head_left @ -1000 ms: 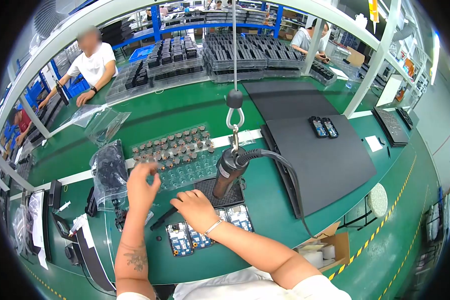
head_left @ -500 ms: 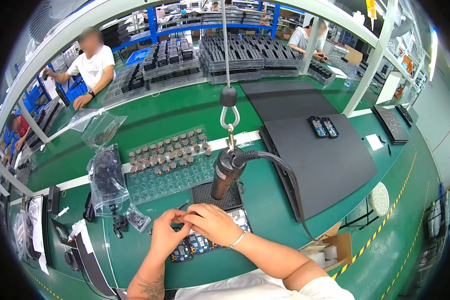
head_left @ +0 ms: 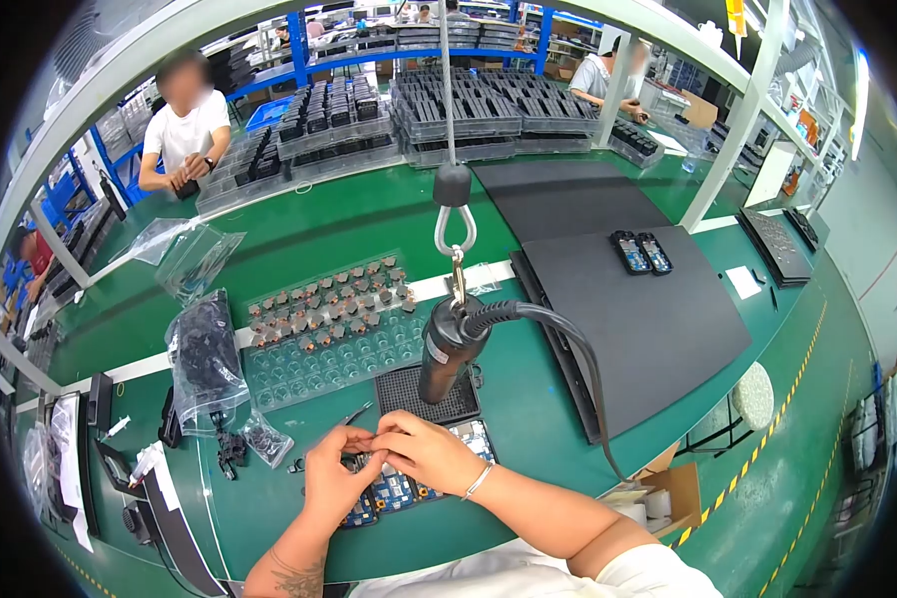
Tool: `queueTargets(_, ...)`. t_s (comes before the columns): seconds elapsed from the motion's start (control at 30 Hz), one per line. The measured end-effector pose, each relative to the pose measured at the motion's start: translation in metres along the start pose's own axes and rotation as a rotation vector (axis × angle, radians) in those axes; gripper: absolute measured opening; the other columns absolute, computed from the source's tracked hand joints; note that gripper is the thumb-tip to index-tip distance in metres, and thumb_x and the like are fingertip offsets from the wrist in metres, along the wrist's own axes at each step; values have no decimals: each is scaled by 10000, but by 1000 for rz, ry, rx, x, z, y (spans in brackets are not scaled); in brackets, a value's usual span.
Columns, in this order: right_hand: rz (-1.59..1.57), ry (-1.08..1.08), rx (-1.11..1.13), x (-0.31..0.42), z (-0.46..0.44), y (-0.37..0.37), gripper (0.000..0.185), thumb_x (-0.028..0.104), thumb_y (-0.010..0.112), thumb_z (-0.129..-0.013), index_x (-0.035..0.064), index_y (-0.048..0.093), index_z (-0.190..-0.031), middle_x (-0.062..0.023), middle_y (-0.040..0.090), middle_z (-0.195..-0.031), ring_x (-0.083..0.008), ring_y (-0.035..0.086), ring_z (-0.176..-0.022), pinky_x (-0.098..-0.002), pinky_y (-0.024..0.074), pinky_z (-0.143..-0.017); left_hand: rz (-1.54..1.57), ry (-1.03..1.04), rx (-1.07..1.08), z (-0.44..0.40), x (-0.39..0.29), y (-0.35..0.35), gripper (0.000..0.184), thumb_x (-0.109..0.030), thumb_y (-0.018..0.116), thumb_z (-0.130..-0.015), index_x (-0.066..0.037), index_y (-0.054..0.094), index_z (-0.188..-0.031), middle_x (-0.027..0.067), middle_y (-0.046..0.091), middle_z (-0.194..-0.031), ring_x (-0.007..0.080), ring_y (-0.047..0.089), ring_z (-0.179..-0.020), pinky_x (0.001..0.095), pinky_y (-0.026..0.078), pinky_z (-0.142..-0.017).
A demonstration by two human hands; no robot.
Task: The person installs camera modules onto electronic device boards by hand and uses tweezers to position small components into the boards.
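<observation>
My left hand (head_left: 335,472) and my right hand (head_left: 429,454) meet over the green bench, thumbs and fingertips pinched together. Whatever they pinch is too small and covered to make out. Below them lie several blue circuit boards (head_left: 395,492) in a row, partly hidden by the hands. Just beyond, a dark electric screwdriver (head_left: 445,364) hangs upright from a cable, above a black gridded tray (head_left: 397,391). A thin dark tool (head_left: 357,413) lies past my left hand.
A clear blister tray (head_left: 309,371) holds several small metallic-orange parts. Left of it are a bag of black parts (head_left: 205,349) and a smaller bag (head_left: 266,439). Black sheets (head_left: 658,339) carry two device halves (head_left: 642,253) at right. Two people sit across the bench.
My hands stay pinched together, with slight finger movement. The view has shifted a little. The person at the far left has brought both hands together in front.
</observation>
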State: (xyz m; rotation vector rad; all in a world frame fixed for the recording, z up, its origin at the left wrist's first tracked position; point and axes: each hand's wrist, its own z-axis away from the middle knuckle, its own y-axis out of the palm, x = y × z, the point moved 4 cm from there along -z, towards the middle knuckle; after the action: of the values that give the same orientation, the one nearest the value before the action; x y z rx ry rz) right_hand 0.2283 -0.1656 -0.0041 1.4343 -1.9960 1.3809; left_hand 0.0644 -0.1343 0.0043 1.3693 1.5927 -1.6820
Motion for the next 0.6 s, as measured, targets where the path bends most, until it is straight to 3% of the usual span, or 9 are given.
queueTargets(0.4,-47,59,24,-2,-1,0,340,52,753,-841,91,622,-1152,-96,576,-1154,-310,660,-994,-391,571,-842,20,14,-2,-4,2,-1,268,-102,835,-793,12,662,-964,100,725,-898,182,709,-831,313,565,-807)
queueTargets(0.5,-73,86,43,-6,-1,2,347,79,754,-861,96,621,-1181,-100,573,-1165,-307,648,-1015,-389,561,-863,50,-43,17,-3,5,-4,219,-96,795,-836,11,663,-975,101,717,-950,191,701,-873,316,561,-811)
queueTargets(0.6,-90,119,45,0,-3,-2,361,87,751,-876,89,619,-1211,-100,571,-1167,-295,640,-1036,-384,555,-872,2,92,-10,-5,5,-5,154,-37,726,-883,16,640,-999,93,685,-987,170,668,-886,299,541,-787)
